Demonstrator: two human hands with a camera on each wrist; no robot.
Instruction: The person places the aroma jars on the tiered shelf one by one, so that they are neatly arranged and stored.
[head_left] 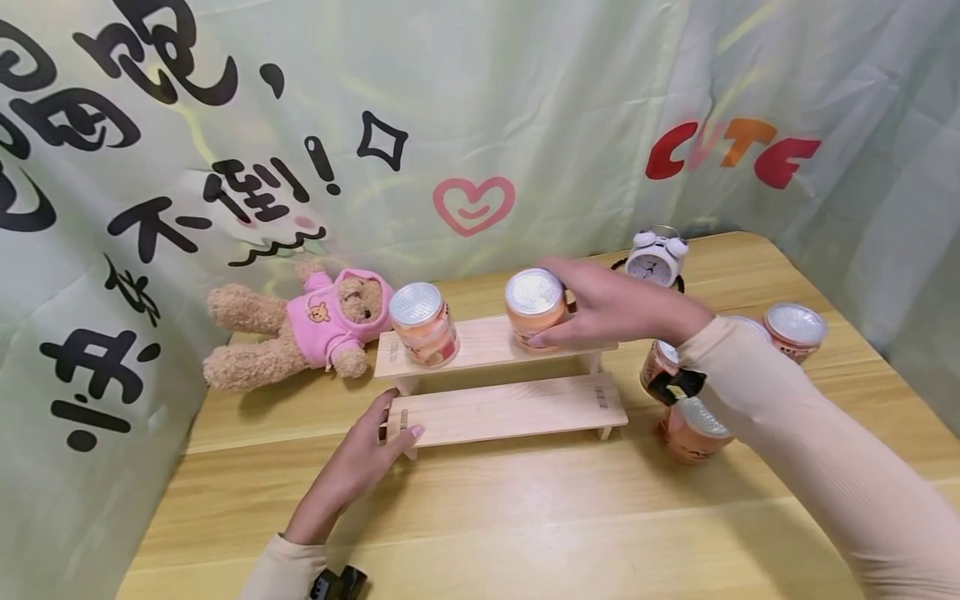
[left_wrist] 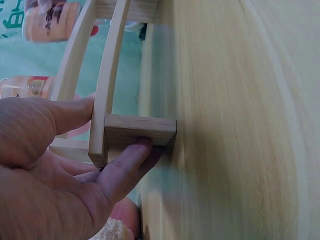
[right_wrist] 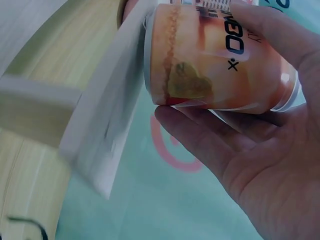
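Note:
A pale wooden two-step rack (head_left: 510,410) stands on the table. My left hand (head_left: 360,458) grips the left end of its lower step, thumb on top and fingers beneath, as the left wrist view also shows. An orange-labelled can (head_left: 534,302) with a silver lid is in my right hand (head_left: 611,302), over the right part of the upper step. In the right wrist view, thumb and fingers wrap the can (right_wrist: 215,65) from opposite sides, its base right at the board. Another such can (head_left: 424,327) stands upright on the left of the upper step.
Several similar cans (head_left: 795,329) stand at the right, partly hidden behind my right forearm. A white alarm clock (head_left: 651,260) is at the back right. Left of the rack lies a teddy bear (head_left: 322,321) in a pink hoodie. A printed curtain (head_left: 570,167) hangs behind the table.

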